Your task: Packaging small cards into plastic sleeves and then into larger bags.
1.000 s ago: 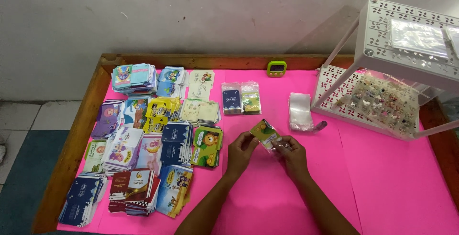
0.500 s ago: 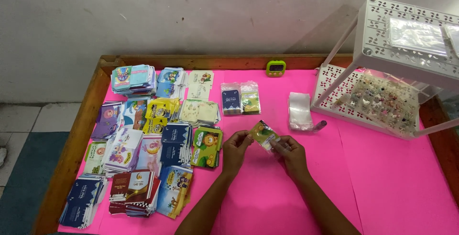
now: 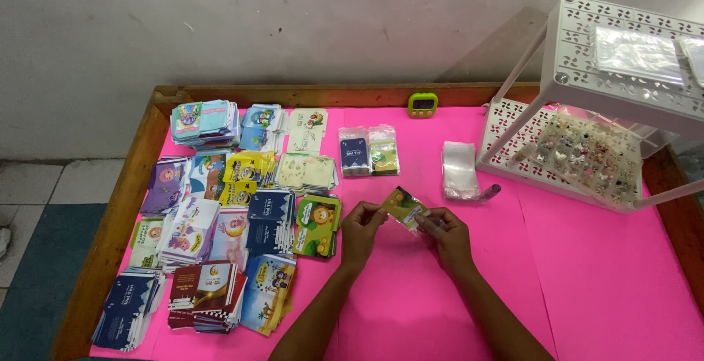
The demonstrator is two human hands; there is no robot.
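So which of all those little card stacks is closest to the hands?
The green stack with a lion picture, just beside the left hand. The other stacks lie farther left or toward the wall.

A single head-worn camera looks steeply down and forward from above and behind the person's forearms, so the left hand (image 3: 361,230) and right hand (image 3: 446,235) sit just below the middle of the frame, at arm's length from the lens. It faces the wall beyond the hands, taking in the whole pink table (image 3: 587,287): the stacks of small envelopes (image 3: 220,214) lie to the left of the hands, the white perforated rack (image 3: 623,60) stands beyond them to the right, and a strip of tiled floor (image 3: 44,192) shows far to the left. With only this one view, no part of the scene is shared with another.
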